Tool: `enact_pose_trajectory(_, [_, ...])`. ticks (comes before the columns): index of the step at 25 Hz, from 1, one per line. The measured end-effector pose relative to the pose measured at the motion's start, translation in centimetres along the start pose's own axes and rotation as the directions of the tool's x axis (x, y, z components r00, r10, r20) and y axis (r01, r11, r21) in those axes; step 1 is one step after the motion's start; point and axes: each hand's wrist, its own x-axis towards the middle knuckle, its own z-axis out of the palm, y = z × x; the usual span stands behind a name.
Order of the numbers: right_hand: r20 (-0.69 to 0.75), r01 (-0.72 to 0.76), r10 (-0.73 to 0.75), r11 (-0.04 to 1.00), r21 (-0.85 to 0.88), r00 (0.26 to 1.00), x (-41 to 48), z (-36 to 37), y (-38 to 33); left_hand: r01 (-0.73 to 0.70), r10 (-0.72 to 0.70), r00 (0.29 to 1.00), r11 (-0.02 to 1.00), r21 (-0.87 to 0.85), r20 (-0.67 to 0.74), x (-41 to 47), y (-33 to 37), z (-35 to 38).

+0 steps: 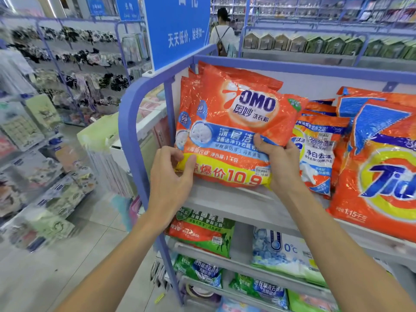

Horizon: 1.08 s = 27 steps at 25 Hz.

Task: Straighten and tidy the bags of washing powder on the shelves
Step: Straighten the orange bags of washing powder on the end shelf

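Both hands hold the front OMO bag (236, 118) of washing powder by its lower corners. The left hand (172, 176) pinches the bottom left corner, with its thumb across the yellow price band on the front and the index finger curled round the bag's edge. The right hand (282, 164) grips the bottom right edge. Its thumb presses on the blue band of the front, and its other fingers are hidden behind the bag.

The bag stands upright between the 2 hands, its printed face toward the camera. Its bottom edge is level with the grey top shelf (227, 206), just beside the heels of both hands; whether it rests there or is lifted clear I cannot tell. Directly behind it, above the left hand, more orange OMO bags (191, 86) stand packed against the blue frame post (132, 122).

Just right of the right hand, a smaller orange and white bag (319, 152) leans on the same shelf, partly covered by the held bag. Farther right stands a large Tide bag (382, 176).

On the next shelf down, a green and orange bag (202, 233) lies below the left wrist, and a pale blue bag marked 0°C (276, 251) shows between the 2 forearms.

High above the left hand hangs a blue sign (177, 28). Beyond it, well away from both hands, a person with a backpack (222, 34) stands in the aisle.
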Motion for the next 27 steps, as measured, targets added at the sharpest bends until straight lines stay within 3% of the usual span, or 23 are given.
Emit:
enact_pose_trajectory(4, [-0.045, 0.001, 0.002, 0.996, 0.086, 0.999, 0.4, 0.1, -1.7, -0.045, 0.044, 0.999, 0.998, 0.045, 0.030, 0.4, -0.9, -0.3])
enact_pose_trajectory(6, [-0.056, 0.035, -0.029, 0.992, 0.122, 0.998, 0.6, 0.0, -2.8, -0.174, 0.166, 0.981, 0.982, 0.073, 0.103, 0.3, -1.1, 0.1])
enact_pose_trajectory(10, [-0.041, 0.059, -0.054, 0.991, 0.122, 0.998, 0.9, -0.6, -4.0, -0.401, 0.359, 0.886, 0.911, 0.099, 0.293, 0.7, -0.7, 1.6])
enact_pose_trajectory(17, [0.040, 0.069, -0.071, 0.996, 0.047, 0.997, 0.5, -0.6, -3.6, -0.569, 0.378, 0.739, 0.793, 0.216, 0.558, 0.4, -0.7, 2.1])
enact_pose_trajectory(27, [0.144, 0.006, 0.005, 0.997, -0.073, 0.990, -1.0, 2.6, 1.1, -0.521, 0.384, 0.773, 0.838, 0.160, 0.505, -3.0, -1.1, -0.7])
